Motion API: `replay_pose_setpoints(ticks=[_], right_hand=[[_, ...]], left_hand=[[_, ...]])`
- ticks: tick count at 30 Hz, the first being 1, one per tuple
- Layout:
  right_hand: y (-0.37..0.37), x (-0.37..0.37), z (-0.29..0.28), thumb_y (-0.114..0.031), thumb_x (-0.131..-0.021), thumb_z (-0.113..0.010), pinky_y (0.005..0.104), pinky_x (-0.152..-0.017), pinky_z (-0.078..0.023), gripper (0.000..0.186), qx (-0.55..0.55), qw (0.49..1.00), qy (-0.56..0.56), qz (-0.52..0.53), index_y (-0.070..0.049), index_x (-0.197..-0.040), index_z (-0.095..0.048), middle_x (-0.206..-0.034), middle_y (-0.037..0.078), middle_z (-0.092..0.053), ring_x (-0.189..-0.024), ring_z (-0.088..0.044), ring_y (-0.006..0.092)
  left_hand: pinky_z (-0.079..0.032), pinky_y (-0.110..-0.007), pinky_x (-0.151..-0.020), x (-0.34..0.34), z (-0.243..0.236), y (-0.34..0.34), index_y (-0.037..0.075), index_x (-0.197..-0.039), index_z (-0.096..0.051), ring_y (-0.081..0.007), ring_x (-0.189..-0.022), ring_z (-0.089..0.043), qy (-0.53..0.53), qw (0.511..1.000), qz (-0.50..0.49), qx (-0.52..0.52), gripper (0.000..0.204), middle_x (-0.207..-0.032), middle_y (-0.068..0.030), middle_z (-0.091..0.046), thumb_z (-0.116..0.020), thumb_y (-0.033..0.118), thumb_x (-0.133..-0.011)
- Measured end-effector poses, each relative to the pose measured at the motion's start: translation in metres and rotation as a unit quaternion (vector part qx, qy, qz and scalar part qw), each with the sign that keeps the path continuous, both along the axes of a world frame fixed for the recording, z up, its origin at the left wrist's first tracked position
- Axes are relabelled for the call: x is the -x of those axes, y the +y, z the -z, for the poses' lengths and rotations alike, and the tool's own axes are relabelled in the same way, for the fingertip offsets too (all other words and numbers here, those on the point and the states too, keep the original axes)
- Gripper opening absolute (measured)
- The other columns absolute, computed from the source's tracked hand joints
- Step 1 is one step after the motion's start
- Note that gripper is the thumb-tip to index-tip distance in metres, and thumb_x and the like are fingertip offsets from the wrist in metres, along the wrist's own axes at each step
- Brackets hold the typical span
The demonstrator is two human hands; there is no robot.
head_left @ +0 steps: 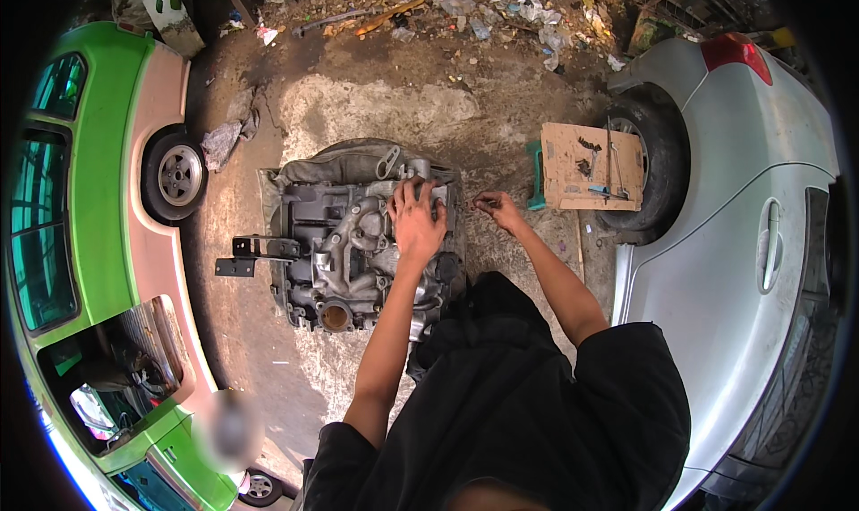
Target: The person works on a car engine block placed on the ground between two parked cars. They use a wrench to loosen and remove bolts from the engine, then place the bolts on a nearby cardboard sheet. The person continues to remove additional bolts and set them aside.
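Observation:
A grey metal engine (335, 234) with its manifold piping on top sits on the ground in front of me. My left hand (417, 225) lies on the engine's far right part, fingers spread, beside a raised round metal fitting (415, 167). To the right of the engine and apart from it, my right hand (499, 210) hovers with thumb and fingertips pinched together. Whatever sits in that pinch, if anything, is too small to make out. A black metal bracket (259, 254) sticks out from the engine's left side, and a dark cloth (313, 167) lies along its far edge.
A cardboard-topped green stool (562, 149) on the right bears a hammer-like tool (608, 191) and small dark parts (586, 157). A green and pink van (116, 171) stands left, a silver car (734, 198) right. Litter (537, 14) covers the far ground.

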State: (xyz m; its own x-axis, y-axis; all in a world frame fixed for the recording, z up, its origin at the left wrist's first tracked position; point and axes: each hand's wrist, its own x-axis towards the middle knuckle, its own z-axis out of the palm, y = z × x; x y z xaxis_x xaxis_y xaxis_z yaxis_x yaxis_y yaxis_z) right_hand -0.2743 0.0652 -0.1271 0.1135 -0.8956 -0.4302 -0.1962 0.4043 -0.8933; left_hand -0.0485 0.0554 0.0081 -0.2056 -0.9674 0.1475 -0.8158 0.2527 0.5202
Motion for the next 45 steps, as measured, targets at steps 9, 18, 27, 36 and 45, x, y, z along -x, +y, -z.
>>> replay_pose_setpoints(ticks=[9,18,27,36,45], right_hand=[[-0.009,-0.009,0.005,-0.022,-0.097,-0.072,0.0411,-0.091,-0.054,0.024,0.013,0.999,-0.015,-0.03,0.0,-0.105,-0.075,-0.102,0.01,-0.074,-0.102,-0.069,0.0232],[-0.009,-0.004,0.006,-0.019,-0.097,-0.073,0.04,-0.091,-0.053,0.021,0.017,1.0,0.022,-0.015,0.001,-0.104,-0.075,-0.102,0.011,-0.074,-0.102,-0.069,0.022],[-0.016,-0.008,0.015,-0.024,-0.095,-0.073,0.0423,-0.087,-0.052,0.022,0.044,0.996,0.06,-0.041,-0.004,-0.104,-0.076,-0.1,0.011,-0.074,-0.096,-0.069,0.0246],[0.025,-0.033,-0.004,-0.027,-0.106,-0.059,0.0332,-0.066,-0.048,0.028,-0.042,0.992,-0.117,0.026,-0.002,-0.114,-0.067,-0.086,0.003,-0.065,-0.076,-0.06,0.0142],[0.045,-0.075,-0.034,-0.033,-0.108,-0.054,0.0358,-0.068,-0.05,0.025,-0.195,0.88,-0.346,0.261,-0.012,-0.12,-0.06,-0.097,-0.001,-0.063,-0.08,-0.059,0.0147]], left_hand=[[-0.03,-0.055,-0.113,0.0,0.0,-0.001,0.01,-0.126,-0.062,-0.0377,-0.135,-0.042,-0.002,1.0,0.007,0.006,0.039,-0.135,-0.0151,-0.053,-0.061,0.022,-0.089],[-0.03,-0.055,-0.114,-0.001,0.0,0.0,0.012,-0.126,-0.063,-0.0379,-0.136,-0.042,0.006,1.0,0.003,0.003,0.039,-0.134,-0.0129,-0.054,-0.061,0.021,-0.088],[-0.028,-0.055,-0.115,-0.001,0.0,0.0,0.008,-0.131,-0.061,-0.038,-0.138,-0.04,-0.012,1.0,0.008,-0.008,0.044,-0.137,-0.0154,-0.052,-0.061,0.023,-0.089],[-0.03,-0.054,-0.114,0.001,-0.001,-0.001,0.012,-0.126,-0.063,-0.0368,-0.137,-0.041,0.003,1.0,-0.002,-0.006,0.039,-0.136,-0.0118,-0.054,-0.061,0.021,-0.088],[-0.029,-0.055,-0.115,-0.001,-0.003,0.001,0.011,-0.129,-0.062,-0.0373,-0.138,-0.041,-0.006,1.0,0.008,0.0,0.042,-0.136,-0.0143,-0.053,-0.062,0.02,-0.088]])
